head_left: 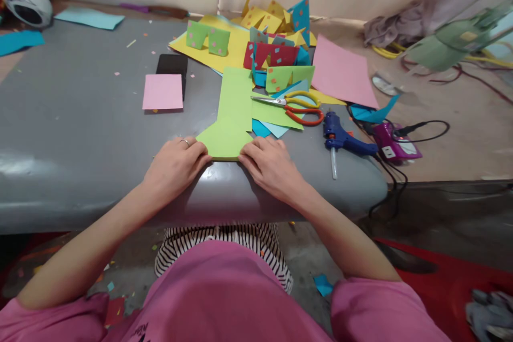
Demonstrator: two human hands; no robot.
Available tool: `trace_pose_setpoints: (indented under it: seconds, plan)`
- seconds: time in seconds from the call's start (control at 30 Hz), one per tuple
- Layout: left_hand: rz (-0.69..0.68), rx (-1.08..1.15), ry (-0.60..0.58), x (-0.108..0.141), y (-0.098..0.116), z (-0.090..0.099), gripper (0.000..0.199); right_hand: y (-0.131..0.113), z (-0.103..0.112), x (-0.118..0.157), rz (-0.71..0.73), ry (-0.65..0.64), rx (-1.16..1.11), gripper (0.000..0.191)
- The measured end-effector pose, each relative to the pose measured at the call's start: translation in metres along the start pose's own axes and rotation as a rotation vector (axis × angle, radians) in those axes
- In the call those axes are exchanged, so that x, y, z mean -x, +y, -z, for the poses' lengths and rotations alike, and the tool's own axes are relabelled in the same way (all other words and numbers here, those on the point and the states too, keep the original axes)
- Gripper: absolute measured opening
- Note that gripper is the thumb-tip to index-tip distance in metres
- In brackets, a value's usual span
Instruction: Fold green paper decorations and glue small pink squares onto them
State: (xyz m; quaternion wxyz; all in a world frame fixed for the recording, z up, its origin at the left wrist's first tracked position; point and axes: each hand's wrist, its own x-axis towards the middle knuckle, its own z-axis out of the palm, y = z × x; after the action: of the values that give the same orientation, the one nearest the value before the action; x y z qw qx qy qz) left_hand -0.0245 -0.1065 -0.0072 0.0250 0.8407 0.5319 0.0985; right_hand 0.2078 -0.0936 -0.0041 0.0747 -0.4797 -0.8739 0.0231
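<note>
Head view: the left hand (176,165) and right hand (274,168), fingers bent and nearly closed, grip the near corners of a light-green paper (226,139). Its near edge is straight, close to the grey table's (100,117) front; beyond, it meets a green strip (236,91), with scissors (285,101) to the right.

Pink shirt (228,294), short sleeves (377,304), dark lettering (141,332); black-white striped trousers (180,250), apparently; ring (185,141) on left hand (174,165)
</note>
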Motion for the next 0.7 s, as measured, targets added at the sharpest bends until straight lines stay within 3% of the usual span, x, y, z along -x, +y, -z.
trace_pose_setpoints:
  seconds: [0.27,0.7]
  plan:
    - [0.085,0.071,-0.091,-0.002,-0.017,0.004,0.034,0.005,-0.002,-0.003,-0.096,-0.002,-0.005,0.030]
    - [0.229,-0.087,-0.025,0.032,-0.055,0.010,0.032,0.013,-0.005,0.000,-0.084,0.065,0.026,0.028]
